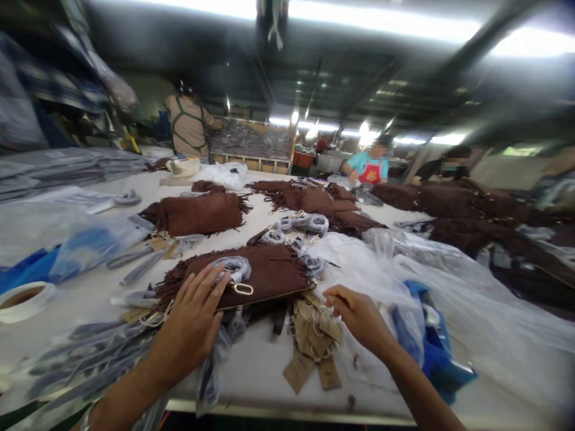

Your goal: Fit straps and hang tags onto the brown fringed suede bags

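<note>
Brown fringed bag point(274, 266) lies flat on white tabletop point(265, 377), near-left part hidden by left hand point(195, 308): fingers extended, slightly spread, tips at grey plastic-wrapped coil point(241, 267) (contact unclear). Tan paper tags point(314, 332) bunched in front, clear plastic sheeting point(485, 323) to the right. Right hand point(357, 314) beside tags, fingers curled, can't tell if pinching

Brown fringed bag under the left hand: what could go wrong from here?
The grey, plastic-wrapped strap coil on top of the brown fringed bag, by the left hand, might slide off if the bag is tilted.
The gold oval metal clasp rests against the bag and could mark it if pressed or dragged.
The tan card tags with pale strings, piled beside the right hand, might tangle or scatter.
</note>
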{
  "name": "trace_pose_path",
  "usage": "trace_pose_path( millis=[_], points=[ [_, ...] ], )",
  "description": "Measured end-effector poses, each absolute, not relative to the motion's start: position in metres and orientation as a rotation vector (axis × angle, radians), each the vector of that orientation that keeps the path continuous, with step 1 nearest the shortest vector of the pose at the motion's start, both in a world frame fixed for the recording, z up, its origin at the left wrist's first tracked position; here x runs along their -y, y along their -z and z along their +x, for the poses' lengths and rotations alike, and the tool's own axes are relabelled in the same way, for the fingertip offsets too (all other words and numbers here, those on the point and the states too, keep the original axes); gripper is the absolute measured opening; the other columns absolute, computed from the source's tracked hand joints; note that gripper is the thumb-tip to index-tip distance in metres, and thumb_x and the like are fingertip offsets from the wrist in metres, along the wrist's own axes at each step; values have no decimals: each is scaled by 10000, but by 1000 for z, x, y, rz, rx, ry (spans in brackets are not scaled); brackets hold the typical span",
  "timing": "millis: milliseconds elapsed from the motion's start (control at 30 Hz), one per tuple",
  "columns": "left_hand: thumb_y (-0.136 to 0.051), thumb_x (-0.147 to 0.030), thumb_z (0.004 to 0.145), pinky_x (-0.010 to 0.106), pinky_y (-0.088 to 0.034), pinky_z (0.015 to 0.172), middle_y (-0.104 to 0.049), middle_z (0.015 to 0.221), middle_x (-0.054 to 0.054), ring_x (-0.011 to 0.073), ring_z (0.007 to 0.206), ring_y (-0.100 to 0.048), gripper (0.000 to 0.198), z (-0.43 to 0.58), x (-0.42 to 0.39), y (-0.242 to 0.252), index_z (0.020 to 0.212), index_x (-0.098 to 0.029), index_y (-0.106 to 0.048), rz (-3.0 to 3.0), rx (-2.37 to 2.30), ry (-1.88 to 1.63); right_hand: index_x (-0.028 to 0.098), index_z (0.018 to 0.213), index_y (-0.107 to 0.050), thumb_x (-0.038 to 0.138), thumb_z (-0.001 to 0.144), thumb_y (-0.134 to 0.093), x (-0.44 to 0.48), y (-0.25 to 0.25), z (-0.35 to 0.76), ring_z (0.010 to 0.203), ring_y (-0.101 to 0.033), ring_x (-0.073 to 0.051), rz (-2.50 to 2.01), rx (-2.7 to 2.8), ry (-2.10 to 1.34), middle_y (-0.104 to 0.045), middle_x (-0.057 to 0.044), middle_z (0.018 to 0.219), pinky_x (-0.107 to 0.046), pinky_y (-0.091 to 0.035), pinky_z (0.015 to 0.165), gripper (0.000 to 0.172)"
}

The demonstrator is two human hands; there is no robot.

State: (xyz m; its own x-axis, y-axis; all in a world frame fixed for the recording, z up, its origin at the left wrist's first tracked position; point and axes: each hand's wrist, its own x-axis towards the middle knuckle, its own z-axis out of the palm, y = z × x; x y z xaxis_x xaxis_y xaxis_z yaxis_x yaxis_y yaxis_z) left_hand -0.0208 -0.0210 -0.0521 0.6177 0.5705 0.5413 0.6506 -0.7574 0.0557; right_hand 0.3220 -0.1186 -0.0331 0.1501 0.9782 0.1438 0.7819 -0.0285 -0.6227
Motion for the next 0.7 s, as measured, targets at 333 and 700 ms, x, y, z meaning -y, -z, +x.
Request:
trace_pose_path(
  millis=[333, 700],
  points=[
    [-434, -113, 883, 368, -467, 1067, -493, 1433, 109, 233, 1312, -471, 575, 107, 84, 73, 1451, -185, -377, -3180, 211, 814, 269, 1016, -669, 178, 940, -426, 209, 67, 305, 900, -668, -146, -1764, 1696, -479, -719, -6, 977, -217, -475, 787, 269],
    [-431, -63, 896, 373, -513, 925, -639, 1081, 108, 225, 1043, -602, 278, 202, 94, 83, 1085, -172, -603, -3490, 331, 833, 271, 1131, -600, 296, 965, -431, 278, 88, 355, 858, -690, -188, -2037, 1224, -161, -700, -40, 1019, -281, -530, 776, 239]
  ],
)
